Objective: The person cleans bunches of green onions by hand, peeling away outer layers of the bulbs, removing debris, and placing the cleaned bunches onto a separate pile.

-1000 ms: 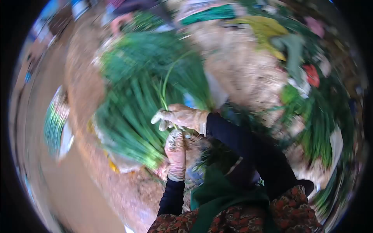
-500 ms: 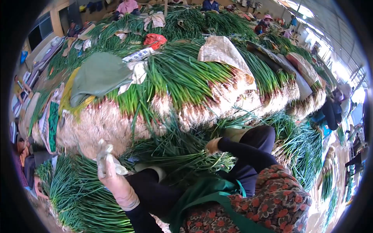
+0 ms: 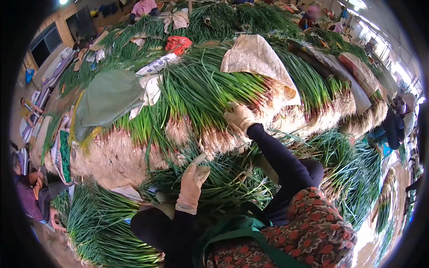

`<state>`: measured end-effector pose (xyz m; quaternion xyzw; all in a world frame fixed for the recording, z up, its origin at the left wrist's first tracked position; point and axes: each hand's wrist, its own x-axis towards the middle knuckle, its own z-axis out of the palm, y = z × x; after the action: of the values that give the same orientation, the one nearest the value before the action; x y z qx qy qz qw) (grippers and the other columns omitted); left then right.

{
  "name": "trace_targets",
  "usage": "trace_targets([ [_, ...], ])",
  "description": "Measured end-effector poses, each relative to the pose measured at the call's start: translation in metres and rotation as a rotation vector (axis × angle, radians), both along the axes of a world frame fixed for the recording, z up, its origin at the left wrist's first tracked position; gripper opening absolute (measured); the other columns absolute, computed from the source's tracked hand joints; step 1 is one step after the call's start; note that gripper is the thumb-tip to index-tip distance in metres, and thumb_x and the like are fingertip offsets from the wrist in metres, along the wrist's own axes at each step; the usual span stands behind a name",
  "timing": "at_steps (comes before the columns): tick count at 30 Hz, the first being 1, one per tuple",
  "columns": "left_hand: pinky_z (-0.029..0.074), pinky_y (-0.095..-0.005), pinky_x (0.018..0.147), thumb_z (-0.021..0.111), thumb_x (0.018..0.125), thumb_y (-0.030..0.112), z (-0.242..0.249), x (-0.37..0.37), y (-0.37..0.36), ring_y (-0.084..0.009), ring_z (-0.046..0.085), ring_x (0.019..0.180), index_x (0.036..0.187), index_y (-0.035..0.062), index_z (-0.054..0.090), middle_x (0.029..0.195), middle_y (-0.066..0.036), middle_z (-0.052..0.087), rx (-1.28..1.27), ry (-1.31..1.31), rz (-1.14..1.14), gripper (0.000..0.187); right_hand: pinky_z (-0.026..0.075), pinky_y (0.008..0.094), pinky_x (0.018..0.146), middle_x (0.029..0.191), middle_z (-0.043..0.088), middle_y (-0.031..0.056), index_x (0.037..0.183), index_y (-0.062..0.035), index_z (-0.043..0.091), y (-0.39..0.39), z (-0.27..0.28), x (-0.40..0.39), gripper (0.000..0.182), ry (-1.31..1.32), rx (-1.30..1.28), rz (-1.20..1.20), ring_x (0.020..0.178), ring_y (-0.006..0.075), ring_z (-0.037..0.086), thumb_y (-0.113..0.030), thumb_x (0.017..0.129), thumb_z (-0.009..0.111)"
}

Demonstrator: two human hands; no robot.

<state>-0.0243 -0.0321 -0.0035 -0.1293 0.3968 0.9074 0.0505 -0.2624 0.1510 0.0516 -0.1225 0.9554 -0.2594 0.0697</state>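
My right hand (image 3: 240, 118), in a pale glove, reaches onto the big stack of spring onions (image 3: 210, 96), its fingers closed round stalks near the reddish root ends. How many stalks it holds is hidden. In front of the stack my left hand (image 3: 193, 181), gloved too, is raised with its fingers partly apart and nothing visible in it. Below both hands lie loose spring onions (image 3: 237, 181) across my lap area. A trimmed-looking heap of spring onions (image 3: 107, 228) lies to my left, leaves and pale stems showing.
A green sheet (image 3: 109, 96), a beige sack (image 3: 257, 56) and a red bag (image 3: 178, 43) lie on the stack. More spring onions (image 3: 344, 178) are heaped at my right. A person in pink (image 3: 144, 8) sits at the back, another person (image 3: 31, 194) at the left edge.
My right hand has moved from the loose onions at my lap up to the stack. My left hand has moved right, nearer the middle. The view has shifted slightly.
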Motion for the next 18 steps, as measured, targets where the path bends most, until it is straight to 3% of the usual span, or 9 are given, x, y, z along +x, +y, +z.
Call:
trace_targets([
  [2, 0.04, -0.0346, 0.098, 0.037, 0.099, 0.031, -0.019, -0.003, 0.0, -0.0166, 0.054, 0.106, 0.136, 0.0052, 0.043, 0.111, -0.006, 0.061, -0.002, -0.016, -0.035, 0.046, 0.042, 0.0345, 0.099, 0.127, 0.055, 0.0166, 0.123, -0.0031, 0.051, 0.005, -0.031, 0.019, 0.046, -0.157, -0.66, 0.102, 0.116, 0.0274, 0.053, -0.028, 0.087, 0.065],
  [5, 0.038, -0.0349, 0.1, 0.037, 0.099, 0.034, -0.018, -0.01, 0.013, -0.0171, 0.05, 0.114, 0.137, 0.0057, 0.041, 0.127, -0.006, 0.053, -0.033, -0.026, -0.056, 0.047, 0.045, 0.0291, 0.091, 0.118, 0.057, 0.0106, 0.126, -0.0041, 0.049, 0.021, -0.096, 0.065, 0.041, -0.482, -0.77, 0.225, 0.106, 0.0174, 0.055, -0.028, 0.093, 0.056],
  [8, 0.043, -0.0341, 0.093, 0.036, 0.1, 0.035, -0.025, -0.011, 0.023, -0.0175, 0.054, 0.108, 0.136, 0.0053, 0.042, 0.121, -0.006, 0.056, 0.001, -0.021, -0.082, 0.047, 0.045, 0.0246, 0.044, 0.066, 0.057, 0.0011, 0.111, -0.0073, 0.06, 0.007, -0.093, 0.143, 0.033, -0.78, -0.941, 0.313, 0.05, 0.0111, 0.053, -0.035, 0.094, 0.055],
  [10, 0.049, -0.0296, 0.071, 0.04, 0.099, 0.034, -0.029, -0.009, 0.016, -0.0172, 0.059, 0.092, 0.126, 0.0066, 0.05, 0.108, -0.005, 0.06, 0.111, 0.076, -0.324, 0.04, 0.046, 0.0238, 0.05, 0.074, 0.061, 0.0024, 0.103, -0.0051, 0.062, -0.002, -0.07, 0.176, 0.033, -0.958, -0.762, 0.277, 0.055, 0.011, 0.055, -0.035, 0.091, 0.06],
  [12, 0.047, -0.032, 0.079, 0.048, 0.096, 0.031, -0.024, -0.004, 0.024, -0.0165, 0.057, 0.098, 0.125, 0.0106, 0.052, 0.107, -0.002, 0.059, 0.103, -0.086, 0.005, 0.035, 0.045, 0.0236, 0.05, 0.07, 0.06, 0.0019, 0.102, -0.0043, 0.062, 0.01, -0.081, 0.176, 0.031, -0.898, -0.891, 0.258, 0.055, 0.0104, 0.055, -0.034, 0.092, 0.059],
  [13, 0.045, -0.0338, 0.084, 0.052, 0.094, 0.03, -0.027, -0.001, 0.022, -0.0164, 0.055, 0.101, 0.125, 0.0128, 0.052, 0.109, -0.001, 0.058, 0.059, -0.174, 0.184, 0.035, 0.047, 0.0277, 0.052, 0.07, 0.061, 0.0048, 0.098, -0.0034, 0.063, 0.016, -0.089, 0.175, 0.029, -0.846, -0.76, 0.149, 0.056, 0.0136, 0.057, -0.032, 0.093, 0.057],
  [14, 0.043, -0.0356, 0.088, 0.056, 0.092, 0.028, -0.031, 0.004, 0.017, -0.0163, 0.053, 0.105, 0.126, 0.0149, 0.052, 0.11, 0.0, 0.057, 0.015, -0.262, 0.357, 0.036, 0.049, 0.0351, 0.058, 0.078, 0.065, 0.0087, 0.094, -0.0028, 0.065, 0.036, -0.112, 0.176, 0.031, -0.365, -0.226, 0.404, 0.061, 0.0172, 0.06, -0.032, 0.092, 0.056],
  [17, 0.036, -0.0364, 0.098, 0.058, 0.09, 0.028, -0.068, 0.008, -0.001, -0.0168, 0.048, 0.114, 0.13, 0.0158, 0.051, 0.119, 0.001, 0.054, -0.035, -0.339, 0.635, 0.042, 0.052, 0.043, 0.066, 0.081, 0.066, 0.0138, 0.094, -0.0045, 0.066, 0.103, -0.241, 0.164, 0.031, -0.187, 0.508, 0.912, 0.07, 0.0286, 0.065, -0.031, 0.089, 0.051],
  [18, 0.035, -0.0357, 0.099, 0.057, 0.091, 0.028, -0.065, 0.007, -0.004, -0.0162, 0.048, 0.115, 0.131, 0.0151, 0.05, 0.121, 0.001, 0.054, -0.123, -0.318, 0.697, 0.042, 0.051, 0.043, 0.068, 0.087, 0.066, 0.0118, 0.098, -0.0056, 0.066, 0.096, -0.208, 0.151, 0.033, -0.216, 0.589, 0.871, 0.072, 0.0257, 0.064, -0.034, 0.09, 0.05],
])
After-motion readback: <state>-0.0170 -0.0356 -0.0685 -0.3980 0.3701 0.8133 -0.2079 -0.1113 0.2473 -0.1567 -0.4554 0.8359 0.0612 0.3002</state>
